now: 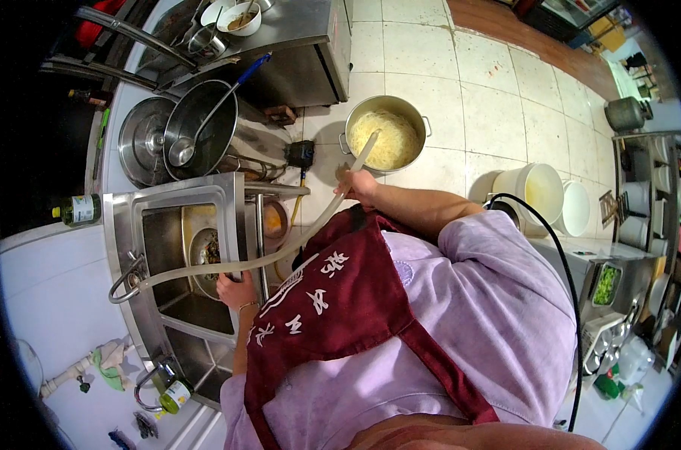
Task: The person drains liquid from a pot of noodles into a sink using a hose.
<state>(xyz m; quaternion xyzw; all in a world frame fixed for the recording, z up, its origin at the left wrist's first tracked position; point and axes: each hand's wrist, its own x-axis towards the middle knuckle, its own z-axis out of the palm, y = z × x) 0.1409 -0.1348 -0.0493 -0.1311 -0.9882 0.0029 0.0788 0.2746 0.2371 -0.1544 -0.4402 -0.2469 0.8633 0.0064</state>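
Pale floor tiles [423,56] fill the upper middle of the frame, where a two-handled metal pot [343,141] holds a mass of yellowish, noodle-like strands [394,144]. One end of a translucent hose [321,223] hangs over them; the right hand [357,187] is closed around the hose near that end, and its other end meets a tap [123,281] at left. Below the hose, the left hand [237,290] lies at the edge of the metal sink [231,196]; whether it grips anything, I cannot tell. Inside the sink, a round bowl [199,244] contains dark, mixed bits. Upper left, a deep pot [213,94] holds a ladle [205,120]; at right, a tray [595,298] contains greens [606,285].
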